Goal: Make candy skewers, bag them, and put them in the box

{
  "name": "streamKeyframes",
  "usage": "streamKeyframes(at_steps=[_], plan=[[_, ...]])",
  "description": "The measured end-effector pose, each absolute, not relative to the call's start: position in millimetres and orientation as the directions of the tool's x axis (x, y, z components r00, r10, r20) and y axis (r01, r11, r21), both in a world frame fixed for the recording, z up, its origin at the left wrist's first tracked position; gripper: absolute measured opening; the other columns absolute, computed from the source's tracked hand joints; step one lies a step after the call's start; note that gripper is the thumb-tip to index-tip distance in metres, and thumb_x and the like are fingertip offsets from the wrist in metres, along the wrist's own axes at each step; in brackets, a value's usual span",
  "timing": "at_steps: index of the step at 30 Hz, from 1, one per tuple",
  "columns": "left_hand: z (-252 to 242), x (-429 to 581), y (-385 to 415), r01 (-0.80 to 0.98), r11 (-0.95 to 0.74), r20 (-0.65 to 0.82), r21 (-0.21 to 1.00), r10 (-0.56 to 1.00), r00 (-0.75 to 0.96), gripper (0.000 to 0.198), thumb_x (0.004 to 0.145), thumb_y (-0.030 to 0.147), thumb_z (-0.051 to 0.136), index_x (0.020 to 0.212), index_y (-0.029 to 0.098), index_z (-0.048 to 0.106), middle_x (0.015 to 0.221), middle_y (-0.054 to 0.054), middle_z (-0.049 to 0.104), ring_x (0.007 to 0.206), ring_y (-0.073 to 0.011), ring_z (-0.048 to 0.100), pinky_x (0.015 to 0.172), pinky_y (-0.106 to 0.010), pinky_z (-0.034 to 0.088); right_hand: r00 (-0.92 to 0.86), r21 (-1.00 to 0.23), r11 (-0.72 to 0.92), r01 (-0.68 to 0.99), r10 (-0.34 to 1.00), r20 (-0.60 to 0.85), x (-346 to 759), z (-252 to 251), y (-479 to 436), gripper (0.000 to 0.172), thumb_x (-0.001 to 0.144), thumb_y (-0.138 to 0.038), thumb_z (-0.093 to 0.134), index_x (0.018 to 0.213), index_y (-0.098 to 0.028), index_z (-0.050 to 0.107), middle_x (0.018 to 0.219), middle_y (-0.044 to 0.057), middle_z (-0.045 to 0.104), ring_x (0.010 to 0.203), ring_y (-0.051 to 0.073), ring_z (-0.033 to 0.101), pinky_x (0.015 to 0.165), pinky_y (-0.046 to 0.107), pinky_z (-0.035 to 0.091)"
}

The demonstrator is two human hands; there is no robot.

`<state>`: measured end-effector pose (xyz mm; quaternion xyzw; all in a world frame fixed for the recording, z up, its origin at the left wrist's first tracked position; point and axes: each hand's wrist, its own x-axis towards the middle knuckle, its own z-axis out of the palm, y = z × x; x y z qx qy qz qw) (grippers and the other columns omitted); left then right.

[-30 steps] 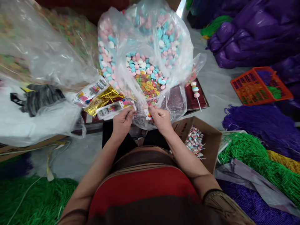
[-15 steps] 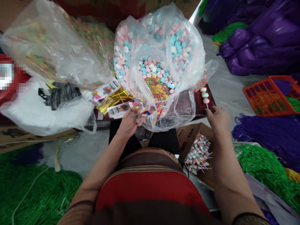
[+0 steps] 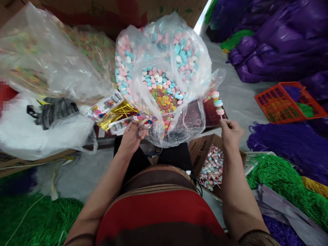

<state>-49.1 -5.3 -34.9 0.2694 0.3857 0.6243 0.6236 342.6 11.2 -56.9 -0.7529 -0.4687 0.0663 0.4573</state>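
Observation:
My right hand (image 3: 232,133) is closed on the stick of a candy skewer (image 3: 218,103), which stands upright with pink, white, blue and orange pieces on it. At the table's front edge my left hand (image 3: 132,136) pinches a small printed clear bag (image 3: 150,121). Just beyond it lie printed packets (image 3: 120,125) and gold twist ties (image 3: 119,114). A large clear plastic bag (image 3: 191,87) holds pink, blue and white candies (image 3: 156,77), with ring candies (image 3: 164,99) in its opening.
Below the table, a cardboard box (image 3: 198,155) holds wrapped skewers (image 3: 211,167). Bags of ring candy (image 3: 28,44) and a white bag (image 3: 51,136) lie left. An orange basket (image 3: 276,116), purple bundles (image 3: 287,54) and green strands (image 3: 284,184) are right.
The whole view has shifted, so most things appear further left. Both hands keep their holds, and the skewer remains upright in my right hand.

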Motion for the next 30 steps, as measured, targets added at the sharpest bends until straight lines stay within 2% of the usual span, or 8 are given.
streamKeyframes(at_steps=[2, 5, 9, 13, 17, 21, 25, 30], plan=[[-34.6, -48.5, -4.0, -0.57, 0.073, -0.141, 0.818, 0.987, -0.077, 0.05, 0.066, 0.061, 0.087, 0.073, 0.021, 0.058, 0.044, 0.013, 0.039, 0.04, -0.0047, 0.043, 0.057, -0.024, 0.053, 0.485, -0.821, -0.004, 0.571, 0.809, 0.333, 322.7, -48.4, -4.7, 0.026, 0.078, -0.045, 0.073, 0.08, -0.02, 0.076, 0.08, 0.004, 0.073, 0.078, 0.021, 0.066, 0.082, 0.039, 0.053], [-32.8, -46.5, -4.0, -0.563, 0.081, -0.141, 0.822, 0.988, -0.063, 0.051, 0.066, 0.063, 0.086, 0.073, 0.022, 0.057, 0.043, 0.013, 0.038, 0.038, -0.0051, 0.042, 0.057, -0.025, 0.053, 0.306, -0.863, 0.144, 0.485, 0.896, 0.322, 291.7, -29.8, -23.6, 0.02, 0.08, -0.043, 0.077, 0.082, -0.023, 0.076, 0.077, 0.0, 0.071, 0.073, 0.017, 0.064, 0.075, 0.034, 0.052], [-30.9, -45.3, -6.8, -0.546, 0.081, -0.127, 0.834, 0.991, -0.046, 0.055, 0.064, 0.068, 0.085, 0.071, 0.022, 0.055, 0.043, 0.013, 0.037, 0.038, -0.0051, 0.041, 0.055, -0.026, 0.052, 0.076, -0.851, 0.28, 0.444, 0.935, 0.347, 260.3, -0.7, -35.4, 0.011, 0.083, -0.037, 0.077, 0.081, -0.026, 0.078, 0.074, 0.0, 0.069, 0.07, 0.016, 0.063, 0.069, 0.032, 0.051], [-31.3, -47.4, -9.3, -0.522, 0.079, -0.117, 0.849, 0.992, -0.041, 0.057, 0.064, 0.07, 0.083, 0.069, 0.022, 0.054, 0.043, 0.012, 0.038, 0.037, -0.0048, 0.04, 0.053, -0.026, 0.05, -0.085, -0.818, 0.338, 0.466, 0.937, 0.339, 244.0, 17.3, -37.5, 0.016, 0.085, -0.041, 0.075, 0.08, -0.027, 0.078, 0.071, 0.001, 0.07, 0.066, 0.018, 0.065, 0.064, 0.032, 0.052], [-31.7, -51.0, -9.8, -0.474, 0.073, -0.104, 0.878, 0.994, -0.038, 0.058, 0.065, 0.073, 0.081, 0.068, 0.021, 0.055, 0.045, 0.01, 0.043, 0.037, -0.0054, 0.042, 0.047, -0.023, 0.044, -0.136, -0.793, 0.361, 0.491, 0.931, 0.339, 239.9, 21.4, -38.2, 0.02, 0.087, -0.045, 0.074, 0.079, -0.026, 0.078, 0.069, 0.002, 0.071, 0.064, 0.018, 0.065, 0.062, 0.033, 0.053], [-30.4, -54.1, -9.1, -0.445, 0.076, -0.107, 0.892, 0.993, -0.044, 0.057, 0.063, 0.07, 0.083, 0.07, 0.02, 0.059, 0.051, 0.009, 0.049, 0.039, -0.0043, 0.045, 0.042, -0.02, 0.038, -0.127, -0.768, 0.379, 0.516, 0.921, 0.369, 243.3, 23.6, -41.0, 0.018, 0.087, -0.042, 0.074, 0.079, -0.027, 0.078, 0.071, 0.002, 0.073, 0.065, 0.018, 0.066, 0.062, 0.033, 0.053], [-30.7, -53.7, -8.6, -0.423, 0.078, -0.106, 0.903, 0.993, -0.044, 0.058, 0.061, 0.071, 0.083, 0.07, 0.019, 0.059, 0.058, 0.008, 0.053, 0.04, -0.0033, 0.043, 0.043, -0.022, 0.04, -0.115, -0.759, 0.386, 0.524, 0.915, 0.387, 247.0, 26.8, -43.1, 0.014, 0.087, -0.039, 0.074, 0.08, -0.028, 0.078, 0.071, 0.002, 0.073, 0.065, 0.019, 0.065, 0.062, 0.033, 0.052], [-33.0, -51.4, -8.8, -0.404, 0.081, -0.109, 0.911, 0.993, -0.046, 0.059, 0.062, 0.073, 0.082, 0.072, 0.019, 0.058, 0.062, 0.007, 0.055, 0.041, -0.0031, 0.039, 0.042, -0.022, 0.04, -0.139, -0.75, 0.368, 0.549, 0.925, 0.353, 249.0, 25.5, -43.4, 0.018, 0.087, -0.043, 0.073, 0.079, -0.027, 0.078, 0.068, 0.002, 0.072, 0.063, 0.019, 0.064, 0.059, 0.033, 0.051]])
